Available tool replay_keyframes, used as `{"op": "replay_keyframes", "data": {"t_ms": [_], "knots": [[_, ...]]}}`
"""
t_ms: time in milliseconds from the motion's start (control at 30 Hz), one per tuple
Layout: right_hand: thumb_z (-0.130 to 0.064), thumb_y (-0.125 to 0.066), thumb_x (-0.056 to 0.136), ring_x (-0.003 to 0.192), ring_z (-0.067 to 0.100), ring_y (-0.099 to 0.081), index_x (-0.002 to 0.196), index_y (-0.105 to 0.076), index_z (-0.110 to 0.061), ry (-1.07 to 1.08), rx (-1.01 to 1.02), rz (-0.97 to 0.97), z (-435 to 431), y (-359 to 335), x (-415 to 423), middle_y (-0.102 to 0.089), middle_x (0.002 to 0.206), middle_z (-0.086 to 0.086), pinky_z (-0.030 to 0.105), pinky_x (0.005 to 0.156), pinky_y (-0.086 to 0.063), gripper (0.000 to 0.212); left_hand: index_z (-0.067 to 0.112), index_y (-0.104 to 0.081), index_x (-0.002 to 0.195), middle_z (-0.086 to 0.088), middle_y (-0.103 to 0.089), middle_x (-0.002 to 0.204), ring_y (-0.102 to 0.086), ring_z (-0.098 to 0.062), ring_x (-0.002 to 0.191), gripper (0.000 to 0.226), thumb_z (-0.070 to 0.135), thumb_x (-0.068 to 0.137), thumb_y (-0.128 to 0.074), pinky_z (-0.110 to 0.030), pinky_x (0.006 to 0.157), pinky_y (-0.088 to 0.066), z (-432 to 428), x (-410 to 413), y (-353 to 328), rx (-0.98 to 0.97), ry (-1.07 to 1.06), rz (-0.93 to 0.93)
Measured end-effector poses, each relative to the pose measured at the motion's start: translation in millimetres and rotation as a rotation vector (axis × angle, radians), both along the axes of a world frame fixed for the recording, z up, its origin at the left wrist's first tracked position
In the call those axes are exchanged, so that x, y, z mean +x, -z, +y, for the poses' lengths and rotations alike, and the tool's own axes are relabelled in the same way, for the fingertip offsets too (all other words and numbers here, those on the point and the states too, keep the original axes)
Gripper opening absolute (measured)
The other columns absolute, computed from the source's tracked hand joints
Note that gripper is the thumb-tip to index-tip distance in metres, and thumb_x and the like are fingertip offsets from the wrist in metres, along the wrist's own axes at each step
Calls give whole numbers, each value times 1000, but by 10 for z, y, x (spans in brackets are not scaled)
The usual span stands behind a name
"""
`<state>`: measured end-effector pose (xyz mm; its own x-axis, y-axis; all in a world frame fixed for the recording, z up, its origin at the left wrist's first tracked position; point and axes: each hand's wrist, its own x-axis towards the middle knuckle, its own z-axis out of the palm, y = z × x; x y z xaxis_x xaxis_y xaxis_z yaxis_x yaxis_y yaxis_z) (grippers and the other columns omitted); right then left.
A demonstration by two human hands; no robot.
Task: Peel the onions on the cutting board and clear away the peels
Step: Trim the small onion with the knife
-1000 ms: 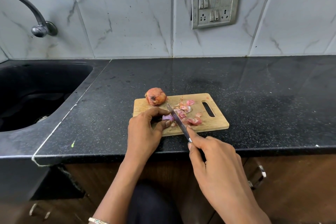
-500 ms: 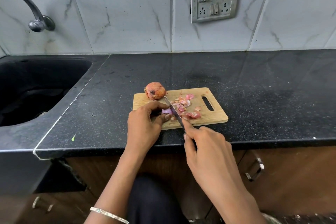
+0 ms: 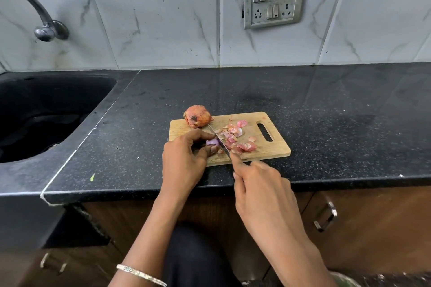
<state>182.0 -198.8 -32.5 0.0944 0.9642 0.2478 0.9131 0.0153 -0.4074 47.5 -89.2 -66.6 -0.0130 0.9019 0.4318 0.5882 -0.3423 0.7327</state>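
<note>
My left hand point(image 3: 184, 162) pinches the small purple onion point(image 3: 211, 142) steady on the cutting board point(image 3: 277, 147) so my right hand point(image 3: 261, 184), curled round the knife point(image 3: 218, 139), can trim it, peels point(image 3: 233, 140) lying right of the blade (the unpeeled onion point(image 3: 197, 116) waits beyond my left hand).

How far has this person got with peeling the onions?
Partly done: loose peels lie on the cutting board. In hand: the left hand holds a small purple onion, and the right hand holds the knife against it. Left: the big unpeeled onion, then clearing peels.
</note>
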Motion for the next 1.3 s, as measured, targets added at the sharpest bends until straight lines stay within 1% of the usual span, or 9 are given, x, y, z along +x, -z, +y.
{"op": "replay_keyframes", "data": {"t_ms": [167, 367, 567, 700, 833, 967, 1067, 1167, 1300], "knots": [[-35, -36, 106, 93, 14, -62, 154, -23, -48, -10, -5, 8, -89, 15, 104, -42, 92, -12, 26, 66, -38, 51, 30, -79, 98, 17, -75, 92, -63, 3, 85, 19, 30, 80, -85, -18, 79, -48, -15, 14, -10, 12, 0, -8], [-31, -40, 106, 97, 16, -64, 154, -27, -45, -2, -3, -17, 41, 72, 43, -49, 102, -13, 26, 69, -41, 52, 29, -80, 95, 21, -73, 88, -60, 13, 80, 17, 28, 80, -86, 1, 73, -38, 7, 1, 1, 17, -2, -3], [-37, -39, 105, 80, 10, -55, 150, -34, -48, -30, 85, 49, -53, 49, 155, -48, 87, -13, 22, 59, -36, 47, 34, -76, 95, 21, -72, 87, -64, 6, 84, 17, 33, 79, -85, -20, 77, -49, 9, -12, 12, -12, -3, -15], [-37, -43, 103, 83, 11, -59, 146, -44, -45, -10, 95, 62, -23, -61, 208, -67, 102, -12, 27, 67, -36, 44, 35, -72, 93, 21, -72, 88, -65, 5, 86, 21, 29, 78, -86, -26, 79, -52, -21, -27, -21, -53, 20, -28], [-31, -48, 102, 61, 9, -49, 128, -61, -31, 58, 170, 104, 123, -184, 352, -61, 76, -12, 30, 56, -33, 29, 36, -70, 95, 23, -72, 92, -68, 2, 90, 29, 18, 78, -86, -31, 87, -56, -15, -73, -55, -79, 77, -75], [-26, -52, 100, 76, 15, -55, 113, -61, -23, 93, 73, 196, 471, -233, 530, -62, 85, -8, 33, 63, -37, 16, 27, -73, 111, 16, -75, 101, -71, 2, 92, 36, 7, 82, -82, -27, 91, -58, 14, -125, -95, -122, 190, -193], [-28, -58, 98, 82, 14, -65, 117, -56, -28, 36, 7, 428, 646, -187, 479, -68, 100, -8, 38, 68, -53, 19, 25, -75, 111, 14, -76, 106, -71, -1, 99, 34, 6, 83, -81, -30, 98, -55, 12, -131, -135, -148, 241, -300], [-25, -73, 91, 68, 6, -71, 105, -66, -22, 10, 0, 839, 756, -141, 293, -74, 90, 0, 22, 52, -51, 16, 21, -75, 112, 10, -76, 110, -71, -7, 104, 35, 4, 83, -81, -35, 101, -54, -8, -98, -174, -184, 283, -400], [-18, -81, 85, 70, 30, -71, 90, -72, -3, -7, 22, 1128, 857, -95, 181, -72, 80, 24, 19, 43, -47, 18, 19, -74, 110, 6, -77, 110, -72, -11, 104, 37, -1, 79, -82, -39, 100, -56, -34, -37, -213, -190, 302, -471]]}}
